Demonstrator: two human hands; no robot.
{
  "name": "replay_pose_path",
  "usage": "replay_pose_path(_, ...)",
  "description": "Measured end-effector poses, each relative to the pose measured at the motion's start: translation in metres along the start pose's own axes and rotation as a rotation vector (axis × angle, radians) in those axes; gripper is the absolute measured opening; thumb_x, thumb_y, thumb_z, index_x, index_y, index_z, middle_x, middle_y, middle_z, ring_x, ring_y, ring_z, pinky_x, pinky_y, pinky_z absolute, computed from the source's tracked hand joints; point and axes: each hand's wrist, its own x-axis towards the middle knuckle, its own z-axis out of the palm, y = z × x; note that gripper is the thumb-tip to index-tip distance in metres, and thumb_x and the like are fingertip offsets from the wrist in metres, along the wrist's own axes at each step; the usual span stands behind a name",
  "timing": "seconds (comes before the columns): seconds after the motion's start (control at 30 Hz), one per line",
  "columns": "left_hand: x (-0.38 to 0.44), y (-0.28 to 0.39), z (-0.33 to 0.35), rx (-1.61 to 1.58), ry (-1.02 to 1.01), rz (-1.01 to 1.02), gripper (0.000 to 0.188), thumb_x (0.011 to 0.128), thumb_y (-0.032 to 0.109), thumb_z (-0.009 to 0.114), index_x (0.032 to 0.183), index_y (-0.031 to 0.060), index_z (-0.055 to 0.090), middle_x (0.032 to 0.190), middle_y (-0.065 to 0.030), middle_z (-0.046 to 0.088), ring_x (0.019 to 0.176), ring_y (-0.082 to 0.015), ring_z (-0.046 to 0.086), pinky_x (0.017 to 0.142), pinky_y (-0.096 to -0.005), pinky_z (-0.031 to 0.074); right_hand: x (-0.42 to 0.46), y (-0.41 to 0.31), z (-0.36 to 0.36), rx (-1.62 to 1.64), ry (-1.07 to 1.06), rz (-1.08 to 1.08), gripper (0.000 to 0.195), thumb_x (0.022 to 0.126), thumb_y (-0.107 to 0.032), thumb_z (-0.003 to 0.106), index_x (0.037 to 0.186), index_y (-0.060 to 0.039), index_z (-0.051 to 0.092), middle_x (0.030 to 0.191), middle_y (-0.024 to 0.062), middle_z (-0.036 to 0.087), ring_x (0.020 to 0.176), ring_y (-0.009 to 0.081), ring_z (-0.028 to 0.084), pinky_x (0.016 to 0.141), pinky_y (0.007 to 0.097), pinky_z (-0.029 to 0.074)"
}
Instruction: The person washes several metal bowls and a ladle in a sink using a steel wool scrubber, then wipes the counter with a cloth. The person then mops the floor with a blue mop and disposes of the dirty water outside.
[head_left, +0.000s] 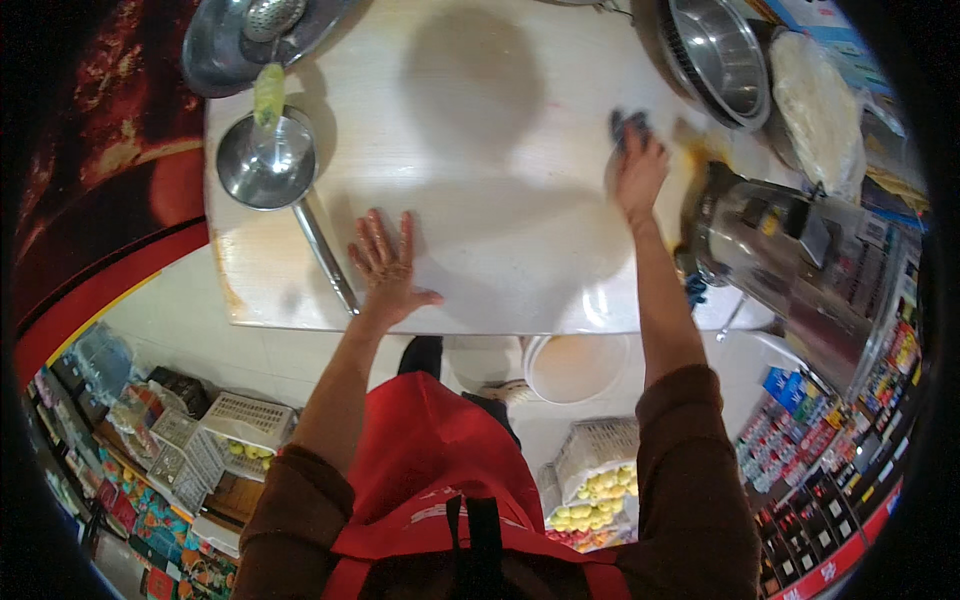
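My left hand (386, 262) rests palm down on the pale tabletop (480, 262) near its front edge, fingers spread and wet-looking, holding nothing. Just left of it lies a long-handled stainless steel dipper (266, 169), whose handle ends beside my wrist. Farther forward on the right, my right hand (643, 176) presses a dark, bunched cloth or scrubber (628, 127) against the table. Motion blur hides what exactly that dark thing is. Wet shine shows on the surface, and a yellow-brown stain (697, 154) lies right of my right hand.
A metal basin (214, 56) with a perforated skimmer (274, 16) sits at the far left. Stacked steel bowls (720, 60), a filled plastic bag (817, 112) and a steel machine (787, 240) line the right. Below stand a white bucket (577, 367) and fruit crates (596, 442).
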Motion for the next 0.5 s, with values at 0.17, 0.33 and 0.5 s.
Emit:
replay_pose_path(0.17,-0.005,0.006,-0.004,-0.022,0.167,0.072,0.131,0.055,0.039,0.088,0.153,0.0168,0.004,0.153,-0.0300,-0.013,0.140,-0.0518,-0.011,0.106,-0.0702,0.005,-0.212,0.003,-0.117,0.236,-0.403,0.006,0.048,0.078,0.001,0.053,0.122,-0.0149,0.063,0.130,0.0147,0.048,0.121,0.0388,0.043,0.100,0.0514,0.036)
replay_pose_path(0.33,-0.046,-0.017,-0.023,0.049,0.493,-0.084,0.098,0.069,0.015,0.079,0.150,0.0087,0.025,0.155,-0.0234,0.009,0.141,-0.0493,0.009,0.111,-0.0607,0.014,-0.269,0.042,-0.168,0.278,-0.535,0.273,0.043,0.084,0.001,0.051,0.123,-0.0121,0.061,0.124,0.0176,0.052,0.117,0.0386,0.045,0.100,0.0475,0.038)
replay_pose_path(0.5,-0.070,-0.058,-0.019,-0.275,0.540,-0.405,0.074,0.075,0.006,0.070,0.141,0.0018,0.036,0.132,-0.0218,0.048,0.120,-0.0417,0.045,0.098,-0.0525,0.036,-0.138,0.046,-0.056,0.159,-0.074,0.104,0.042,0.093,-0.014,0.053,0.135,-0.0100,0.050,0.129,0.0237,0.046,0.114,0.0417,0.045,0.102,0.0491,0.033)
